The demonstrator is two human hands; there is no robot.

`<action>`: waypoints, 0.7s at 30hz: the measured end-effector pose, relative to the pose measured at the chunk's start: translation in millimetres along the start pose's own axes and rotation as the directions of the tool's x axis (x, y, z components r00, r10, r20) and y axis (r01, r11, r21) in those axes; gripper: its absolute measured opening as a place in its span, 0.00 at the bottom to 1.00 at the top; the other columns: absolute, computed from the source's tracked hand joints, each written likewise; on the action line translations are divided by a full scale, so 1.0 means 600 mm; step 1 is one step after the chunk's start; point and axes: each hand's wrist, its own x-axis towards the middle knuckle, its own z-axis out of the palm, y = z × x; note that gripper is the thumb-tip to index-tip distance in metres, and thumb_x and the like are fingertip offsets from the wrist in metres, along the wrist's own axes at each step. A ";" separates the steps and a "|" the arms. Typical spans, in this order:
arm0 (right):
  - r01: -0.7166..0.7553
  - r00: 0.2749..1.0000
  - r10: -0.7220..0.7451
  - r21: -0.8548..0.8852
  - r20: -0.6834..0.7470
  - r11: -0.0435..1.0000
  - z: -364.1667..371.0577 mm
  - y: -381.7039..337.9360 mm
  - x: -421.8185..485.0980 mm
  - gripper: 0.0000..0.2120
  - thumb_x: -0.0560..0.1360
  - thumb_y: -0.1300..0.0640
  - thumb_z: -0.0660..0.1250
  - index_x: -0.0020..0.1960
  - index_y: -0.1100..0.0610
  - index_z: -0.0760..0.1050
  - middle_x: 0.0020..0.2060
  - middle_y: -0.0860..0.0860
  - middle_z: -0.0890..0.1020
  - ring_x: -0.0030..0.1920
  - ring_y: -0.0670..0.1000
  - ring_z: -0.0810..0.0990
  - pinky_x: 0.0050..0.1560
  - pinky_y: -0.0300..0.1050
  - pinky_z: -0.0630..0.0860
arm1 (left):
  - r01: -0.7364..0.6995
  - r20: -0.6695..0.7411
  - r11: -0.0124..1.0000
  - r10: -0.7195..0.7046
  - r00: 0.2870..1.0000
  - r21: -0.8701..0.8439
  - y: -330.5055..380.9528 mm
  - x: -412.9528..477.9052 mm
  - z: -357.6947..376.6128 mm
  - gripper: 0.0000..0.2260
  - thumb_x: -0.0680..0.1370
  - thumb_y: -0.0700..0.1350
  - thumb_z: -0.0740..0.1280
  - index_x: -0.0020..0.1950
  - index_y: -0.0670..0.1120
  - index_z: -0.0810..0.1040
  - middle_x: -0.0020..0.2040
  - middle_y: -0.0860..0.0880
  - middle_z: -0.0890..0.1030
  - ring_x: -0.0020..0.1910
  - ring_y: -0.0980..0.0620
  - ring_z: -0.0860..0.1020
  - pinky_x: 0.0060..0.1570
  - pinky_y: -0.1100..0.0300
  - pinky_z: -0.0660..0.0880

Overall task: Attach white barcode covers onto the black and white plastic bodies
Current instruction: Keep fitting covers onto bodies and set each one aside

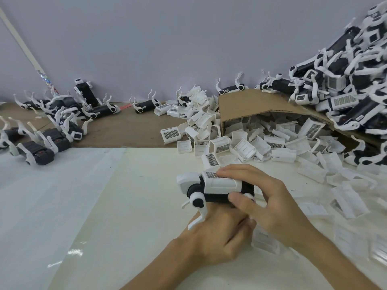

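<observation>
A black and white plastic body [199, 192] with white legs is held just above the white table. My left hand [213, 239] grips it from below. A white barcode cover [219, 181] lies along the body's top, its printed patch facing up. My right hand [272, 199] is clamped over the cover, fingers on the barcode patch and thumb against the black side of the body. Both hands overlap, hiding the rear of the body.
Loose white covers [293, 147] spill from a tipped cardboard box [240, 105] at the right and reach the table's near right. A tall heap of bodies [345, 80] rises at far right. More bodies [52, 126] lie at far left. White sheeting [62, 206] covers the near left.
</observation>
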 end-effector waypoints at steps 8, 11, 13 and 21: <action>-0.020 0.992 0.028 0.067 -0.120 0.998 0.002 -0.004 0.003 0.11 0.77 0.53 0.66 0.57 0.49 0.83 0.55 0.43 0.84 0.62 0.46 0.80 0.61 0.34 0.72 | -0.018 -0.039 0.999 0.020 0.999 0.038 -0.001 -0.002 0.004 0.14 0.79 0.42 0.60 0.34 0.41 0.71 0.35 0.54 0.63 0.37 0.59 0.56 0.40 0.64 0.53; -0.032 0.990 0.043 0.081 -0.132 0.996 0.006 -0.006 0.002 0.11 0.77 0.52 0.65 0.57 0.49 0.83 0.55 0.41 0.85 0.62 0.44 0.80 0.60 0.32 0.72 | 0.009 -0.029 0.999 -0.008 1.000 0.038 -0.003 -0.005 0.006 0.16 0.80 0.46 0.57 0.36 0.40 0.74 0.33 0.52 0.67 0.38 0.59 0.58 0.40 0.64 0.54; -0.043 0.988 0.057 0.097 -0.142 0.994 0.006 -0.005 0.001 0.11 0.77 0.52 0.66 0.56 0.49 0.84 0.54 0.42 0.85 0.61 0.44 0.80 0.57 0.30 0.74 | 0.009 -0.019 0.999 -0.009 1.000 0.040 -0.004 -0.005 0.005 0.16 0.80 0.45 0.58 0.37 0.39 0.75 0.33 0.48 0.72 0.38 0.60 0.58 0.41 0.64 0.54; -0.023 0.976 0.034 0.057 -0.215 0.998 0.003 -0.001 -0.001 0.09 0.75 0.53 0.69 0.54 0.49 0.84 0.52 0.41 0.86 0.59 0.43 0.82 0.60 0.34 0.74 | -0.002 0.017 0.999 0.001 1.000 0.053 -0.008 -0.006 0.009 0.16 0.81 0.46 0.58 0.38 0.40 0.76 0.35 0.45 0.76 0.37 0.56 0.62 0.41 0.61 0.55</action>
